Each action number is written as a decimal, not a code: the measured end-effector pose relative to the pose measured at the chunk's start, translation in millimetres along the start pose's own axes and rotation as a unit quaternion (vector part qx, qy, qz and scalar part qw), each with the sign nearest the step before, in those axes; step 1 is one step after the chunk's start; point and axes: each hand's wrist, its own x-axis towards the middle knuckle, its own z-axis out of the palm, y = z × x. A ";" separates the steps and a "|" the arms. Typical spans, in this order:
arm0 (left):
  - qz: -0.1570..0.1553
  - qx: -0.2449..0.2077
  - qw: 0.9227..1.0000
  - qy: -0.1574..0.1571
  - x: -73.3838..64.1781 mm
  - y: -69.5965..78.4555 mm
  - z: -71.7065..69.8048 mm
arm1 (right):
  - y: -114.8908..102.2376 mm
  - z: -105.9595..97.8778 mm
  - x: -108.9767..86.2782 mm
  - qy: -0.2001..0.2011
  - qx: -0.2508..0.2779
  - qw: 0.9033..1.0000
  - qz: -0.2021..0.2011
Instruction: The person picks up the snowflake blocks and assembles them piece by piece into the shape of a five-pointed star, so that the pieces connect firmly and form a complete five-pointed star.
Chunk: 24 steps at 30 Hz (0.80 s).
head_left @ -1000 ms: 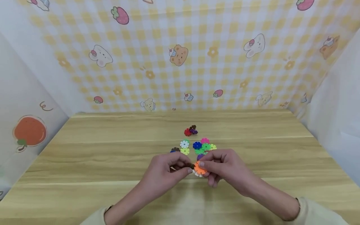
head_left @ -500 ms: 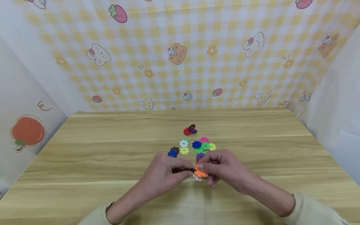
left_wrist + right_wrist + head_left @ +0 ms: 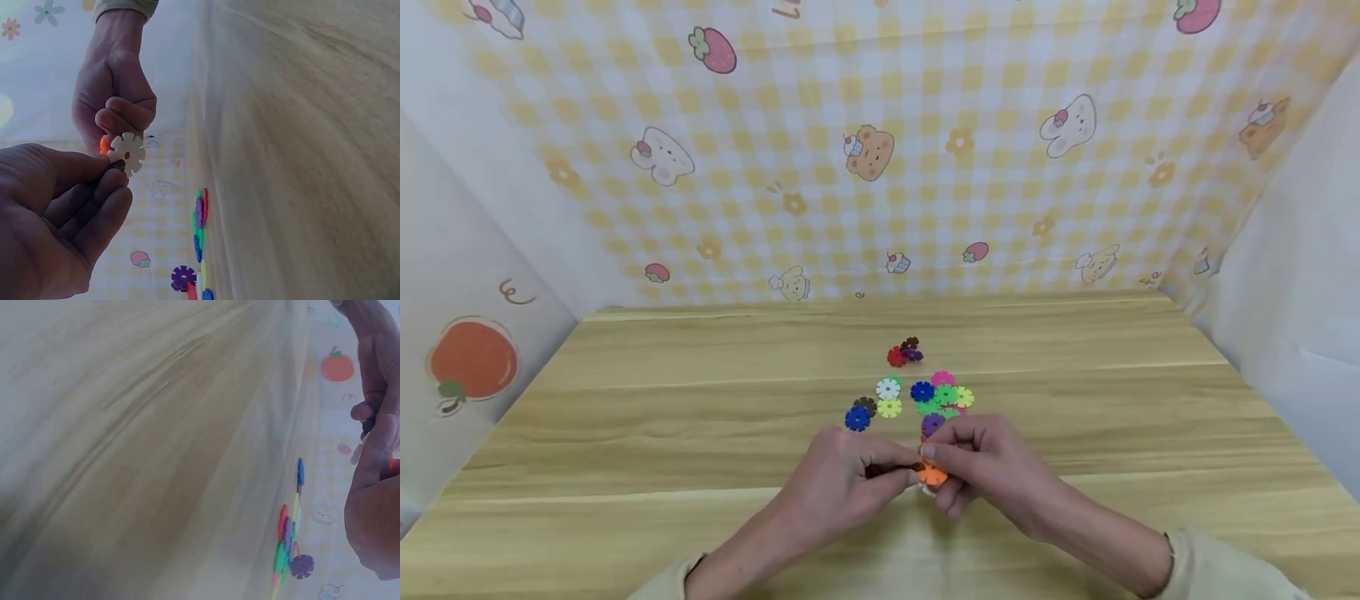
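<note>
Notched plastic snowflake discs are in both hands. My left hand (image 3: 838, 483) pinches a dark brown disc (image 3: 883, 471), seen nearly edge-on between thumb and forefinger. With thumb and fingers my right hand (image 3: 1000, 471) grips an orange disc (image 3: 933, 476), the thumb at its upper edge. Against the orange one sits a white disc (image 3: 127, 154), plain in the left wrist view. The brown disc meets the edge of this pair; fingers partly hide the contact, so I cannot tell whether the slots are engaged. In the right wrist view, my right hand largely covers the pieces.
Beyond the hands lie loose discs on the wooden table (image 3: 662, 417): a blue disc (image 3: 857, 418), a yellow disc (image 3: 890, 407), a purple disc (image 3: 933, 424) and several others. Farther back stands a joined cluster with a red disc (image 3: 897, 357). A patterned cloth (image 3: 925, 192) hangs behind.
Both hands sit slightly lower in the head view, still together. The brown disc has turned more edge-on, and the right thumb has shifted toward the orange disc's upper edge.
</note>
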 end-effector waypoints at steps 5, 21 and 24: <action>-0.065 0.008 0.998 -0.023 5.7 -3.5 -7.0 | 2.9 -2.7 4.0 0.004 -0.019 1.000 -0.005; -0.273 -0.031 0.952 0.132 39.7 -87.1 -55.8 | 29.0 -60.7 -13.9 0.165 -0.135 0.976 0.039; -0.286 -0.010 0.949 0.130 52.5 -95.3 -56.2 | 29.4 -60.1 -11.3 0.171 -0.138 0.975 0.042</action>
